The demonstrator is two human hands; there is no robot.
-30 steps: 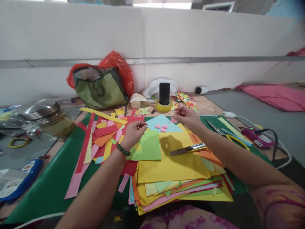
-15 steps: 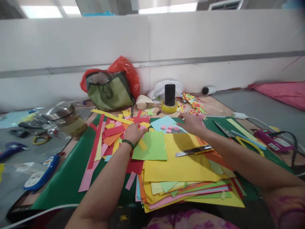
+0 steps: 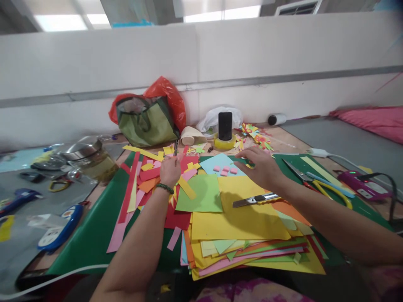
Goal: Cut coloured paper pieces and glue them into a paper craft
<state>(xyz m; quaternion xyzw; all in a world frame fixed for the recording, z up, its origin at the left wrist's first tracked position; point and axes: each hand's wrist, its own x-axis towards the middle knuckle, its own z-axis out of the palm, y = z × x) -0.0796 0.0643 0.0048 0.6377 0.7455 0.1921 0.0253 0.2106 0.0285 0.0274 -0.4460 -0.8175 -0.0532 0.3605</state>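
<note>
A stack of paper sheets lies on the mat. A knife lies on top of the stack. Paper strips lie left of the stack, under the left hand. The right hand is just right of the small paper squares. Behind them a phone stands in a tape roll. A bag stands behind the strips. Scissors lie on the right.

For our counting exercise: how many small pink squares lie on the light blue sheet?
3, on the light blue sheet: left square, middle square, right square by the right hand, which may hide more.
</note>
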